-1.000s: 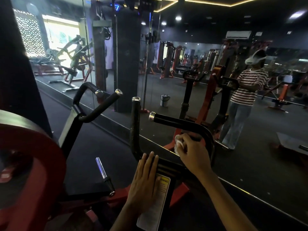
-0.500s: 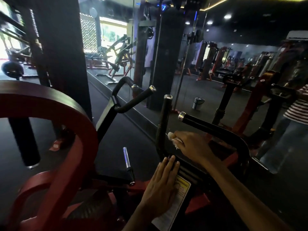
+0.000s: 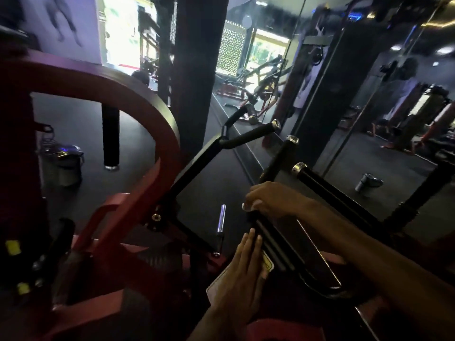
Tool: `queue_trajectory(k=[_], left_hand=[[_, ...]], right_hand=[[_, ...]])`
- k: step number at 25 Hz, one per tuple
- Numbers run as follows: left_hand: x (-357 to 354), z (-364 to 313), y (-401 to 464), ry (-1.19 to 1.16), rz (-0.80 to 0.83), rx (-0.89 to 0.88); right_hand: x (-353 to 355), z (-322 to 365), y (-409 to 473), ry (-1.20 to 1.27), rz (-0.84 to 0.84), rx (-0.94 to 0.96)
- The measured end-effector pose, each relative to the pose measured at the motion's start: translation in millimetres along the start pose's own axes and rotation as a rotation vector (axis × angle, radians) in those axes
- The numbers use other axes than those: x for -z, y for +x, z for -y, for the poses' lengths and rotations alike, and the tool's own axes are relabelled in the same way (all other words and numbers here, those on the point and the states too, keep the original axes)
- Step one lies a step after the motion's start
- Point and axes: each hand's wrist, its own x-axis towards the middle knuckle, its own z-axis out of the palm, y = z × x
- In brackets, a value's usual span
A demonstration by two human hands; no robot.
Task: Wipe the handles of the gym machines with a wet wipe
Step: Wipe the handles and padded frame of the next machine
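A gym machine with black foam handles stands in front of me. My right hand [image 3: 270,199] grips the base of the upright black handle [image 3: 280,156], with a white wet wipe [image 3: 247,207] pinched under the fingers. My left hand [image 3: 242,269] rests flat, fingers straight, on the machine's frame over a white and yellow warning label [image 3: 267,263]. Another black handle [image 3: 320,183] with a chrome cap runs to the right of my right hand. A third handle [image 3: 248,135] reaches out at the left.
A red curved frame [image 3: 118,94] of the machine fills the left side. A chrome peg [image 3: 220,221] sticks up near my left hand. A wall mirror [image 3: 357,119] stands right behind the handles. A metal bin [image 3: 61,163] sits on the dark floor at left.
The view has swung left and down. My right hand with the wipe has slid from the bent right handle to the base of the upright handle. My left hand stays flat on the label.
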Motion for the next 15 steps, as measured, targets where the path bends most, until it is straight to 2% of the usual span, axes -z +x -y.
queue_trajectory(k=[2,5,11,15], left_hand=[[0.3,-2.9,-1.7,-0.014,0.000,0.027],[2.1,-2.5,-3.8,0.000,-0.010,0.004],[-1.5,-0.2,-3.0,-0.039,-0.011,0.009],[-3.1,-3.2,-1.5,-0.150,-0.003,0.073]], right_hand=[[1.6,1.9,-2.2,0.009,0.066,0.093],[-1.2,5.5,-3.4,-0.053,0.091,0.113],[-3.8,-8.0,17.5,-0.134,-0.072,0.074],[6.5,-7.6,29.4,-0.209,-0.056,0.000]])
